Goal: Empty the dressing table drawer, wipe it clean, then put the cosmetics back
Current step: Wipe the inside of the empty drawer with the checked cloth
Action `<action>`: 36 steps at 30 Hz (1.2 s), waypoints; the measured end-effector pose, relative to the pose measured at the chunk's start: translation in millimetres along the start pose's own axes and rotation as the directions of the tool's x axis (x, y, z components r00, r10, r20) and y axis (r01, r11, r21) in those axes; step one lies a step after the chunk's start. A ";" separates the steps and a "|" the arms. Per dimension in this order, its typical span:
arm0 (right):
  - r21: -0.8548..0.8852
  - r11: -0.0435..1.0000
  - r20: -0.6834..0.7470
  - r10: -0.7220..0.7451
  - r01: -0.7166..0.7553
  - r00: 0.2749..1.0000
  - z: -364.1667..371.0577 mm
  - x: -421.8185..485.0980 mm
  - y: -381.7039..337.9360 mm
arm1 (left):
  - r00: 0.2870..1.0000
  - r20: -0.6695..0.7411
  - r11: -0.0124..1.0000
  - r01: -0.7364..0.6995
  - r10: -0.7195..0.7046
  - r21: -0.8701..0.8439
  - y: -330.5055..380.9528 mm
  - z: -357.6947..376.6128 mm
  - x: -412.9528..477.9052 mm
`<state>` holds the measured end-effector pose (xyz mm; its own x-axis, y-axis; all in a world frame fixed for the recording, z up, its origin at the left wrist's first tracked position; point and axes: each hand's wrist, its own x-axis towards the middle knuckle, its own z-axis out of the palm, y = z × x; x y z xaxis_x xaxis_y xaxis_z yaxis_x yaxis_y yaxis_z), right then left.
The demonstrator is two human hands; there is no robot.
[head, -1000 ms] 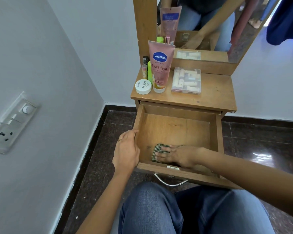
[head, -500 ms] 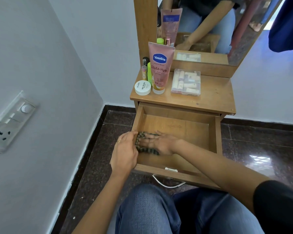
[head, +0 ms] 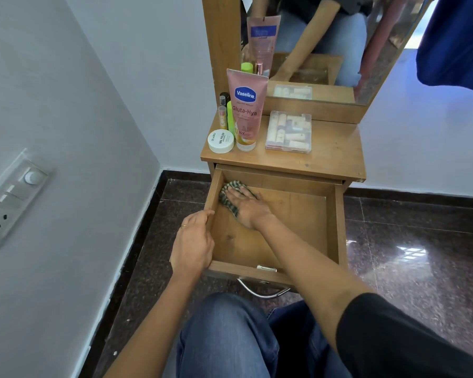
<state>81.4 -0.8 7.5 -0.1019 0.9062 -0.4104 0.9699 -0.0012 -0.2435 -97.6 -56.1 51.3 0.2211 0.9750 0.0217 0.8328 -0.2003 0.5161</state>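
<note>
The wooden drawer stands pulled out and holds only a striped cloth in its far left corner. My right hand lies flat on the cloth, fingers straight, pressing it to the drawer floor. My left hand grips the drawer's left wall, fingers curled over the edge. On the tabletop stand a pink Vaseline tube, a white round jar, a green tube, small bottles and a clear box of small cosmetics.
A mirror rises behind the tabletop. A white wall with a switch panel runs along the left. Dark polished floor tiles surround the table. My knees in jeans sit just under the drawer's metal handle.
My right hand has slid the cloth from the drawer's front middle to the left wall, then back into the far left corner. My left hand has stayed on the left wall.
</note>
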 end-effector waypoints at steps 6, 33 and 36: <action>0.125 0.974 -0.055 0.195 -0.187 0.979 13.4 -13.7 10.3 | 0.999 0.047 1.000 -0.024 0.024 -0.003 0.4 -3.4 4.1; 0.399 0.877 -0.451 0.443 -0.269 0.775 4.2 -148.0 114.7 | 0.716 0.652 0.858 -0.476 0.249 0.195 102.2 115.0 68.6; 0.455 0.855 -0.388 0.442 -0.249 0.808 10.8 -151.9 116.5 | 0.714 0.642 0.814 -0.530 0.278 0.238 107.1 123.2 75.3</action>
<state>207.5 -143.2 32.0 0.4326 0.8962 -0.0982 0.7538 -0.4193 -0.5060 70.8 -15.9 2.7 0.7152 0.5792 -0.3911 0.6811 -0.7031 0.2044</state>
